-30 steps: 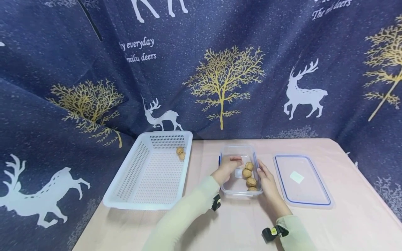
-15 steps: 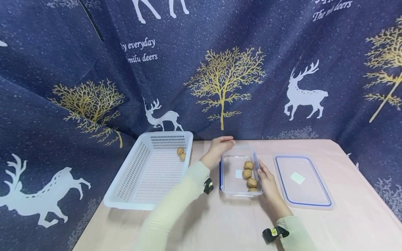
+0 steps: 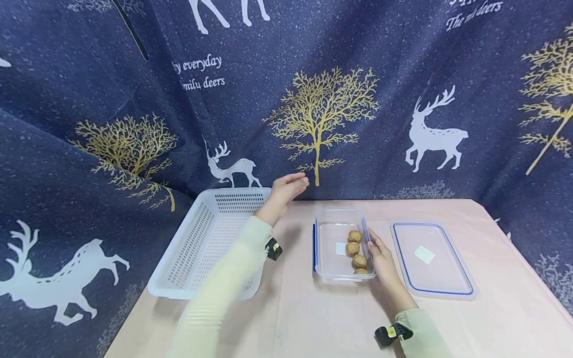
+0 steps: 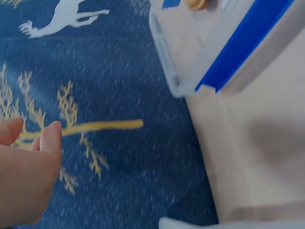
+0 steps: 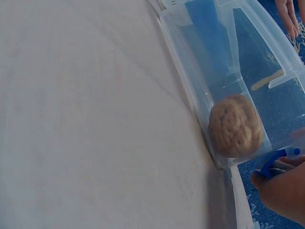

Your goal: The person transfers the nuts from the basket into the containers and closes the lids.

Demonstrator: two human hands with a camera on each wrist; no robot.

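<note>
In the head view my left hand (image 3: 286,191) is in the air over the far right corner of the white basket (image 3: 163,268). Its fingers reach out fairly straight and I see nothing in them. The hand and forearm cover the basket's right side, where the walnuts lay. My right hand (image 3: 380,251) rests its fingers along the right wall of a clear plastic box (image 3: 344,276). Several walnuts (image 3: 352,248) sit in a row inside, near that wall. Up close, the right wrist view shows one walnut (image 5: 235,125) at the box's end.
The box's clear lid (image 3: 431,256), with a blue seal and a pale label, lies flat on the table (image 3: 322,318) to the right. A dark blue cloth (image 3: 241,99) with deer and trees hangs behind the table's far edge.
My left hand has come up out of the clear box and moved left to the basket's far right corner. My right hand and the walnuts in the box have stayed put.
</note>
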